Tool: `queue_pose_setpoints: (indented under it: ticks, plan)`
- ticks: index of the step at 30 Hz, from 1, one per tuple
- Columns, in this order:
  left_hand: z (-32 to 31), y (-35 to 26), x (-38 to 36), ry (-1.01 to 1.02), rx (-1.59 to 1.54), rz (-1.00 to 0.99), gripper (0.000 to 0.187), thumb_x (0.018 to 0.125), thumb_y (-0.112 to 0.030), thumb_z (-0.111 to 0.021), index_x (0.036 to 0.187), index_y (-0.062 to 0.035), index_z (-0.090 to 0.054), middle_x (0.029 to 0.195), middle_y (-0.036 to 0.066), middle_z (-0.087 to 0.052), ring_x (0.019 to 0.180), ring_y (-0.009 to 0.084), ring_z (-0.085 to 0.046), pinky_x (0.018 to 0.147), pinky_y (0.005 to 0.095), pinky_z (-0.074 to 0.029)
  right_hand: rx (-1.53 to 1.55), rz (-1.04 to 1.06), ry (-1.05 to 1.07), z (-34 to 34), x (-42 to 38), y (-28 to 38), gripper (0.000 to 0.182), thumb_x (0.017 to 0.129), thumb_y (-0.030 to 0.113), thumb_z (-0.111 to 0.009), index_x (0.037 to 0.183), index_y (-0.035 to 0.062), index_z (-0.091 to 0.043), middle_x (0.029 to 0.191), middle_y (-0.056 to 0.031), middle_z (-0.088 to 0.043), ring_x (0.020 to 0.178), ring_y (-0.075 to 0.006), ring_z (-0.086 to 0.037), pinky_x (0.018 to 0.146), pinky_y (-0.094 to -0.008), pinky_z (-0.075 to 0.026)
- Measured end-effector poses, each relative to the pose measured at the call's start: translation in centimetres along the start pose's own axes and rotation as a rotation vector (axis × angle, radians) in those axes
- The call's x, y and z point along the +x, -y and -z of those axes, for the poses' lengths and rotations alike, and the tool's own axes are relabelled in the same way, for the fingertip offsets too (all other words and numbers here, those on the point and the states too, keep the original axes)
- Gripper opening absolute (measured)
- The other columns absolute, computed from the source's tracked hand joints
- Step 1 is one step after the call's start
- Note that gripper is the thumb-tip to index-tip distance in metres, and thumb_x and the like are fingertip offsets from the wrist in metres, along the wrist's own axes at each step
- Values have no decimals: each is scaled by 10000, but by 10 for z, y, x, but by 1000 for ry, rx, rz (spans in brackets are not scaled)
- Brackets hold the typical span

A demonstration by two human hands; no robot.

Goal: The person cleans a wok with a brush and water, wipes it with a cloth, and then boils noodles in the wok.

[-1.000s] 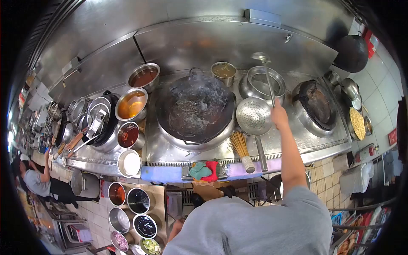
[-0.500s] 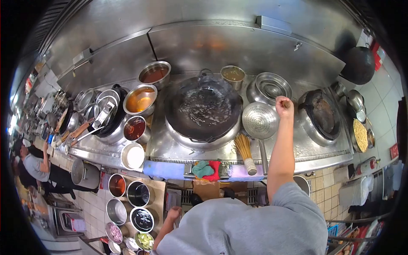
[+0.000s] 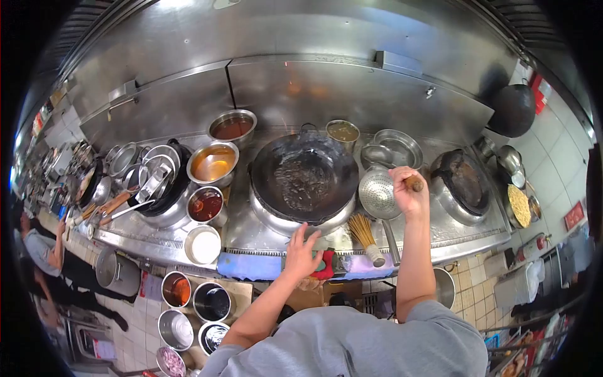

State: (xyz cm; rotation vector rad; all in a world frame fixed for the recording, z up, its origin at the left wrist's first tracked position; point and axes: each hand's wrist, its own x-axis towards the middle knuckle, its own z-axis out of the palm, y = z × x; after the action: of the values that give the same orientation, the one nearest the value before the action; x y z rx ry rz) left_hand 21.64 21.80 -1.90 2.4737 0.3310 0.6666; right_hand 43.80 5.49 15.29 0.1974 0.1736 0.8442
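In my right hand (image 3: 411, 193) is a ladle, gripped by its wooden handle (image 3: 414, 183). Its metal bowl (image 3: 377, 154) lies at the near side of a round steel basin (image 3: 407, 146). A perforated strainer (image 3: 379, 196) rests just left of that hand. My left hand (image 3: 303, 252) reaches forward with fingers spread, fingertips near the front rim of a large black wok (image 3: 304, 177). The wok is wet inside and sits on the middle burner. Partly behind the left hand, a red cloth (image 3: 325, 266) lies at the stove's front edge.
A bamboo brush (image 3: 362, 234) lies beside the strainer handle. Left of the wok stand pots of red sauce (image 3: 205, 204), orange liquid (image 3: 217, 168) and a white container (image 3: 202, 245). Another dark wok (image 3: 463, 179) is at right. Two people (image 3: 47, 251) are at far left.
My left hand has risen from beside my body toward the wok's front rim, fingers spreading. The ladle has come lower and nearer, its bowl now showing by the basin. The view has shifted.
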Motion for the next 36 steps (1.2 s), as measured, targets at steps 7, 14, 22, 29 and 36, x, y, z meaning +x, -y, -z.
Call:
queue_pose_setpoints:
  ticks: [7, 14, 22, 29, 36]
  plan:
    - [-24, 19, -27, 242, -178, 48, 433, 722, -261, -609, 1119, -120, -509, 1243, 200, -365, 1076, 354, -425, 910, 381, -356, -120, -111, -110, 8, -33, -40, 126, 849, 90, -455, 794, -15, -411, 660, -21, -433, 557, -100, -483, 541, -235, -427]
    - [-46, 29, -101, 715, -353, 182, 367, 758, -325, -562, 1044, -96, -547, 1008, 149, -565, 919, 269, -562, 797, 343, -440, -979, -206, -242, 21, -53, -30, 213, 853, 148, -479, 1028, 30, -452, 654, 2, -443, 519, -56, -431, 444, -184, -350]
    - [-67, 140, -257, 849, -7, 441, 356, 779, -360, -490, 970, -73, -580, 973, 131, -592, 911, 291, -562, 766, 356, -456, -2307, 200, -616, 146, -115, 95, 271, 813, 154, -485, 1046, 19, -455, 621, -76, -521, 454, -139, -495, 421, -262, -401]
    - [-88, 169, -444, 1035, 319, 907, 365, 763, -338, -452, 990, -87, -588, 1046, 135, -564, 982, 302, -529, 829, 379, -428, -2586, 244, -568, 303, -173, 214, 94, 740, 90, -473, 769, 11, -430, 522, -81, -478, 349, -157, -442, 334, -305, -367]
    - [-102, -40, -361, 476, -97, 1096, 409, 800, -395, -416, 969, -63, -584, 1006, 177, -565, 906, 339, -538, 799, 400, -427, -2614, 102, -269, 251, -162, 209, 354, 778, 190, -530, 1073, 4, -468, 1078, -183, -476, 984, -312, -467, 847, -397, -376]
